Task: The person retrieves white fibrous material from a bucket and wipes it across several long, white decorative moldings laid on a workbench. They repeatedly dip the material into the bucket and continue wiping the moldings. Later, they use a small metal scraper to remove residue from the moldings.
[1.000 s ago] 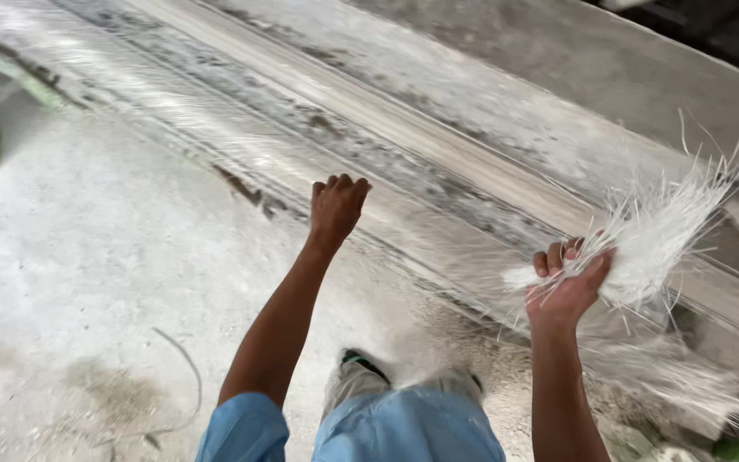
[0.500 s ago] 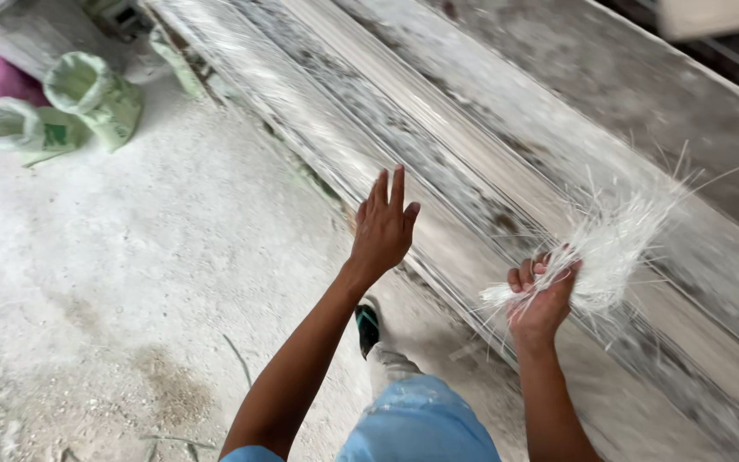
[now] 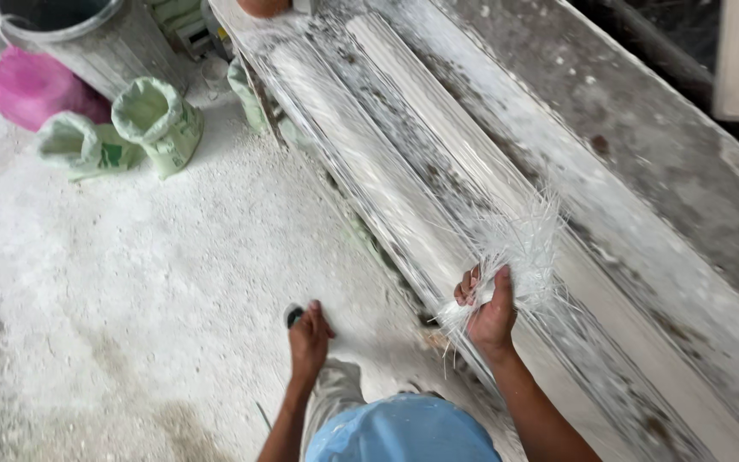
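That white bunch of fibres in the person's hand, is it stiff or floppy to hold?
Probably springy: the fibre bunch fans outward from the right hand instead of drooping. Likely very light, since one loose fist carries it. Loose strands stick out, so some may shed.

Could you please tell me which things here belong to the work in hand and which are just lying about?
In hand:
right hand gripping a bundle of white fibres
long white mould beneath it
left hand, empty, hanging by the leg

Lying about:
two green sacks
metal bucket
pink bag
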